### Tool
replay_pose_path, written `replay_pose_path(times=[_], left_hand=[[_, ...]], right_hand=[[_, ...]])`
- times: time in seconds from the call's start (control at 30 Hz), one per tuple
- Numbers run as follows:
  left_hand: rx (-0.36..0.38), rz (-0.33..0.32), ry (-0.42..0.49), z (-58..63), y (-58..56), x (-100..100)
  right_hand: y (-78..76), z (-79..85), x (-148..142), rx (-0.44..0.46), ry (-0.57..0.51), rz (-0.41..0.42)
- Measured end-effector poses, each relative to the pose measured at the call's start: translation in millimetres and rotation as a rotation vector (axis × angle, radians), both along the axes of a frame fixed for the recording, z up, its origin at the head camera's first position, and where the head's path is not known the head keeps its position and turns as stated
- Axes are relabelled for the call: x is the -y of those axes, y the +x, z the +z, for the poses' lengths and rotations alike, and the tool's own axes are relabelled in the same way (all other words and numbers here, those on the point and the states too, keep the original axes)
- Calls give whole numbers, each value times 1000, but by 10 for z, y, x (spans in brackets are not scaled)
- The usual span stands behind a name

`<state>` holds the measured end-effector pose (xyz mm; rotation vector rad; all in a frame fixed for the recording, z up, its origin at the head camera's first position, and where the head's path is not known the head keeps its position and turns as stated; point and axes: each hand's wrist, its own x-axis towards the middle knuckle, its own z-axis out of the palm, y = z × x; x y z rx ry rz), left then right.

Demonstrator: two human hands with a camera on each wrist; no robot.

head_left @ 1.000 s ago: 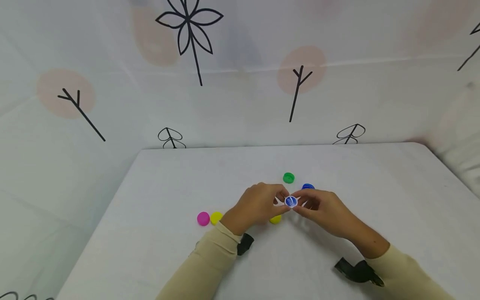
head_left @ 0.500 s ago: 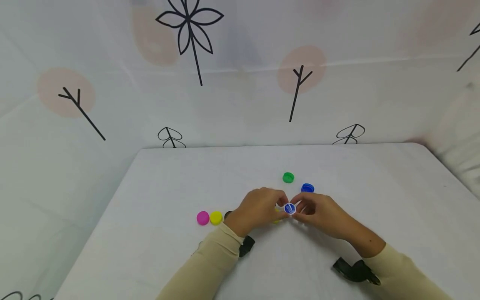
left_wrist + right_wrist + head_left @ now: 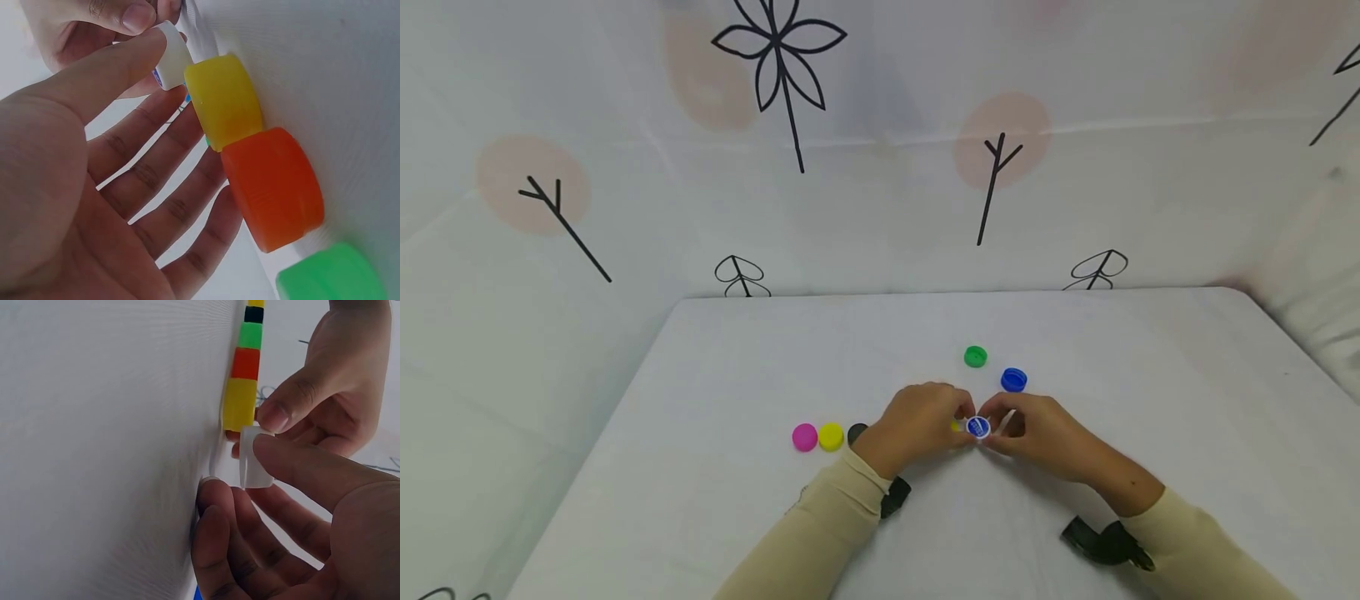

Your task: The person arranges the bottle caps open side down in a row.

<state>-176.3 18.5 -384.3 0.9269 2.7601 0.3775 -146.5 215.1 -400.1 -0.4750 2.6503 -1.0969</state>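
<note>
A white bottle cap (image 3: 978, 427) with a blue printed top is pinched between both hands at the right end of a row of caps. My left hand (image 3: 913, 422) has its thumb on one side of it, the fingers reaching along the far side of the row. From the other side my right hand (image 3: 1045, 433) grips it, its thumb on the white wall in the right wrist view. Right beside it stands a yellow cap (image 3: 225, 103), then an orange-red cap (image 3: 275, 190) and a green cap (image 3: 331, 275). The left hand hides much of the row in the head view.
Pink (image 3: 805, 437), yellow (image 3: 831, 437) and black (image 3: 857, 433) caps form the row's left end. Behind the hands lie a loose green cap (image 3: 975, 357) and a blue cap (image 3: 1013, 380), hollow side up. The white table (image 3: 737, 358) meets a patterned cloth backdrop (image 3: 880, 200).
Both hands have come down and slightly nearer with the white cap, toward the yellow cap at the row's end. The blue cap and the black cap have come into fuller view.
</note>
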Motion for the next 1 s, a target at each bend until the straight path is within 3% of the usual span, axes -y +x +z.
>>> replay_pose_path(times=[1.0], left_hand=[[-85, 20, -63, -39, 60, -73]], right_hand=[[-29, -37, 6, -49, 49, 17]])
